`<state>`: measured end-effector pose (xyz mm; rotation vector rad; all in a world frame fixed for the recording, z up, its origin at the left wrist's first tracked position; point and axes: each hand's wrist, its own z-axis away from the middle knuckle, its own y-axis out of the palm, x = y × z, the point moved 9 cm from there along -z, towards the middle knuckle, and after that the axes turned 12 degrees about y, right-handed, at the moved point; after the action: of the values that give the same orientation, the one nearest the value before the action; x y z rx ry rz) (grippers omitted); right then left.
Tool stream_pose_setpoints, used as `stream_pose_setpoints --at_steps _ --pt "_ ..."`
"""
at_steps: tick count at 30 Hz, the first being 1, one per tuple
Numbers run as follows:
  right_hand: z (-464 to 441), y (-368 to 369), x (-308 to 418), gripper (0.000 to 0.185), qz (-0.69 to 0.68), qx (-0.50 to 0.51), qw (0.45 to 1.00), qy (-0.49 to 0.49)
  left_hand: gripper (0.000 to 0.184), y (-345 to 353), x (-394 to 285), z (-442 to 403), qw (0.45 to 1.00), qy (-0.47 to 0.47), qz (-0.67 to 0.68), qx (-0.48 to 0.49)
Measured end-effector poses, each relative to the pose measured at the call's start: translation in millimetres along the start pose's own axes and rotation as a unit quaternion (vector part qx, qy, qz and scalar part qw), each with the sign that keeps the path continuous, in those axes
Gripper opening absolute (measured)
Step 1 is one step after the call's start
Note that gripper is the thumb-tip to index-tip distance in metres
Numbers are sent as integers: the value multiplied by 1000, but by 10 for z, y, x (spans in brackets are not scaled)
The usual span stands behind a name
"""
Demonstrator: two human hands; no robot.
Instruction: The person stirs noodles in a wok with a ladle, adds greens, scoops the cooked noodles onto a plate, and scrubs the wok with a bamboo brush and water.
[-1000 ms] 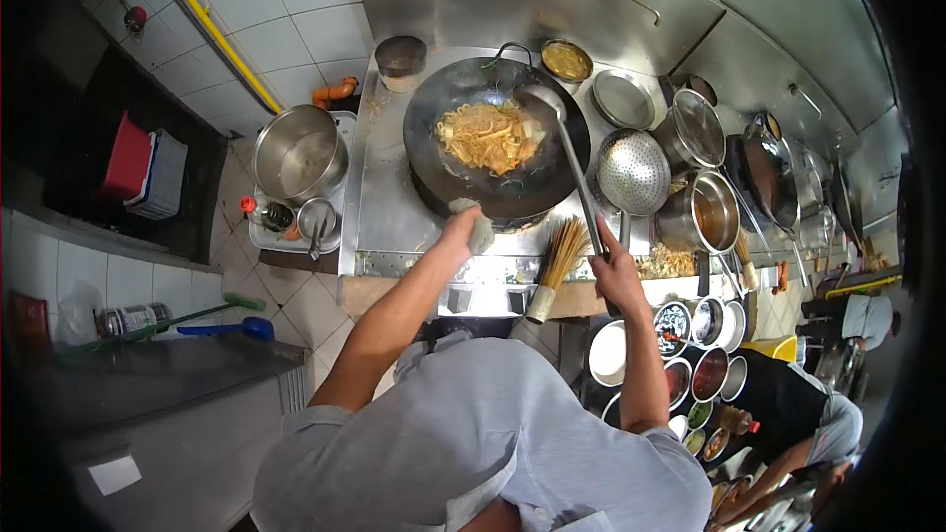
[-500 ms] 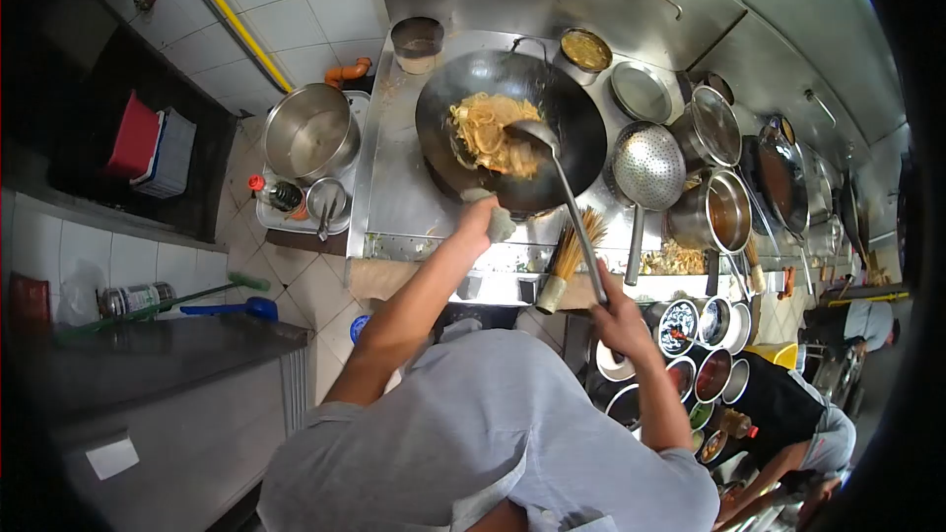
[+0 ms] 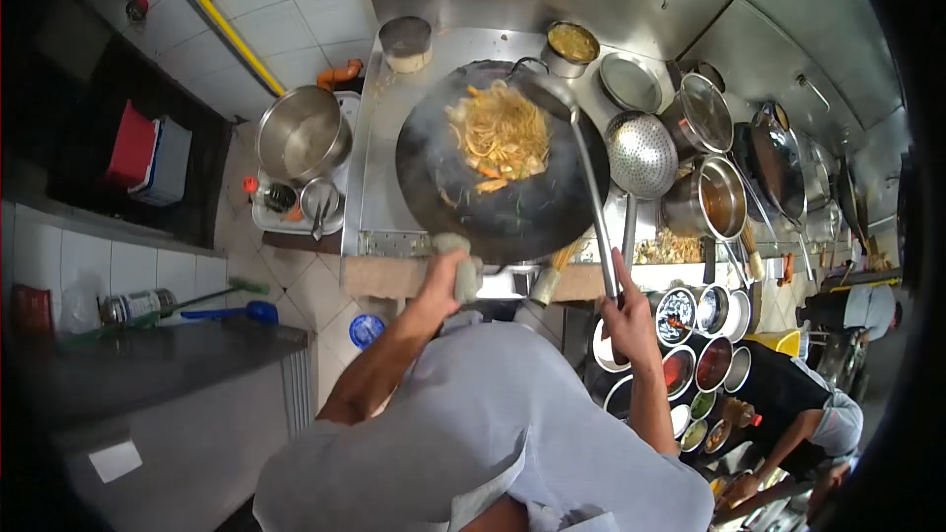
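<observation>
My left hand (image 3: 443,281) is closed round a folded grey-green cloth (image 3: 466,264) at the near rim of a large black wok (image 3: 419,172). The cloth hides whatever part of the wok is under it. Stir-fried noodles (image 3: 501,133) with orange and pale pieces are bunched in the wok, with steam or smoke around them. A long-handled metal ladle (image 3: 594,192) is gripped by its handle end in my right hand (image 3: 629,323). Its bowl is over the wok's far right side, apart from the noodles.
Right of the wok are a perforated strainer (image 3: 641,153), a pot of brown liquid (image 3: 717,199) and a bamboo brush (image 3: 548,284). A bowl of yellowish liquid (image 3: 572,42) stands behind. Seasoning containers (image 3: 675,315) sit by my right arm. A co-worker (image 3: 803,404) is at lower right.
The wok has come nearer and tilted, and the noodles have shifted and spread. My left hand has moved back with the cloth. The ladle bowl has lifted off the noodles toward the far right.
</observation>
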<state>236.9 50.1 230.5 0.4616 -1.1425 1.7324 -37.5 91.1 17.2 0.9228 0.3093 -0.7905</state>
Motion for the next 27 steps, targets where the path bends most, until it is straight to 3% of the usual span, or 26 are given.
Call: stream_pose_setpoints --at_steps 1,9,12,14,16,17,19,20,22,24,26,27 --pt "-7 18 37 73 -32 9 999 16 18 119 -87 -89 999 -14 8 33" --pt "-184 -170 312 77 -165 -16 986 -5 20 520 -434 111 998 37 -24 52" --pt "-246 -117 222 77 -171 21 984 33 32 556 -645 364 956 242 -168 12" --pt "-287 136 61 80 -177 77 978 79 45 363 -572 406 868 403 -289 0" --pt "-73 560 49 75 -353 212 895 169 45 492 -668 568 878 406 -251 -26" --pt "-35 634 -6 75 -353 216 893 176 42 529 -654 520 917 329 -223 2" --pt "14 864 20 63 -543 320 744 222 36 487 -525 400 957 230 -176 25" --pt "16 850 5 63 -543 321 743 222 36 477 -523 408 956 231 -177 24" --pt "147 887 -29 52 -658 367 603 262 34 392 -363 457 981 168 -96 21" --pt "230 808 -217 49 -661 352 604 274 29 263 -271 482 986 142 -90 19" --pt "322 749 -272 47 -694 377 552 267 24 186 -181 468 989 117 -85 22" --pt "368 733 -296 47 -691 387 555 255 24 183 -233 498 986 135 -92 24"
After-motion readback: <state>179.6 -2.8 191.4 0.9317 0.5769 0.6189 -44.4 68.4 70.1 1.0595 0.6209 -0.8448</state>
